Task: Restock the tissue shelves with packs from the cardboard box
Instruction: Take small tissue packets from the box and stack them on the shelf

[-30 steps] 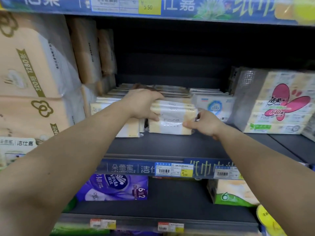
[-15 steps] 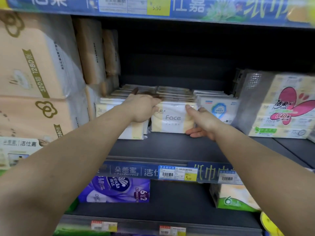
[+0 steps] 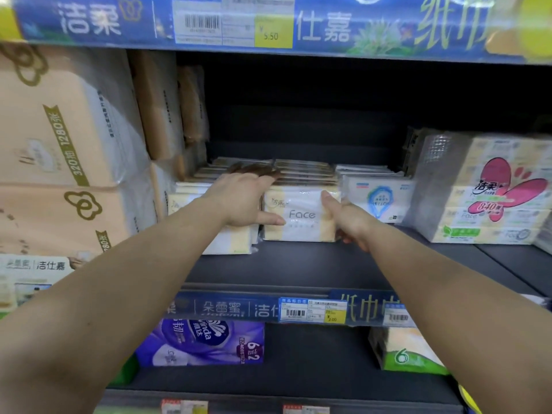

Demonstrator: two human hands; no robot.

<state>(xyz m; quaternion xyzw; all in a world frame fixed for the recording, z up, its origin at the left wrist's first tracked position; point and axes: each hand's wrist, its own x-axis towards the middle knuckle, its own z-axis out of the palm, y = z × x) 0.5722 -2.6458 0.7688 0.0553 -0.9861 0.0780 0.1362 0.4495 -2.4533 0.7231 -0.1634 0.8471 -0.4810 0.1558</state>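
Lettering on the front tissue pack [image 3: 301,215] reads "Face" — I see its long axis running 9 to 3 o'clock, label facing me, on the middle shelf [image 3: 298,264]. My left hand [image 3: 242,201] lies flat over the top, thumb on the front; my right hand [image 3: 346,218] grips its 3 o'clock end. Since 1 second ago the pack has settled level. Price tag [image 3: 273,32]: 5.50.
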